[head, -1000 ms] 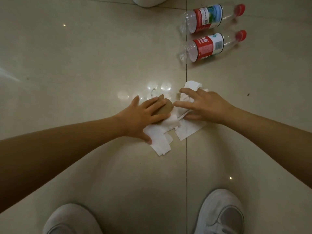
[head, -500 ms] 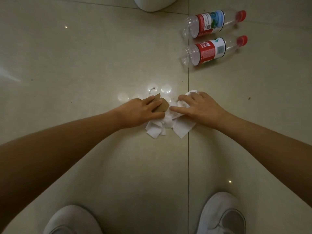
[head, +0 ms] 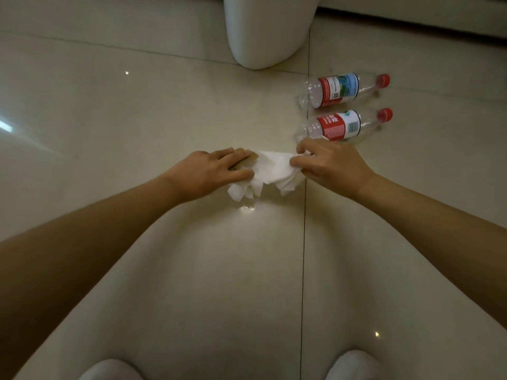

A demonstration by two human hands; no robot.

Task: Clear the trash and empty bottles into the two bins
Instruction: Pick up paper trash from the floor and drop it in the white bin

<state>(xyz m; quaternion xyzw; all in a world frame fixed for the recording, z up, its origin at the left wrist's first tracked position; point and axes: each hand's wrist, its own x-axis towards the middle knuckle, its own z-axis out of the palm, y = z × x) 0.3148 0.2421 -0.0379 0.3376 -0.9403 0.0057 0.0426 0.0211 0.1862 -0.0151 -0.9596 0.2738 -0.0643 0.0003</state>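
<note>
A bunch of crumpled white tissue (head: 270, 174) hangs between both hands above the tiled floor. My left hand (head: 211, 171) grips its left end together with a small brown cardboard piece (head: 251, 159), mostly hidden under the fingers. My right hand (head: 329, 167) pinches the tissue's right end. Two empty clear bottles with red labels and red caps lie side by side just beyond my right hand, the nearer bottle (head: 344, 127) and the farther bottle (head: 343, 89). A white bin (head: 267, 31) stands at the top centre, only its lower body in view.
The floor (head: 137, 119) is glossy beige tile with a grout line running down right of centre. My two white shoes (head: 354, 366) show at the bottom edge. A pale skirting runs along the top right.
Both hands have gathered the spread tissue and the brown piece into one bunch and lifted it off the floor. The view has tilted up, bringing the white bin into sight.
</note>
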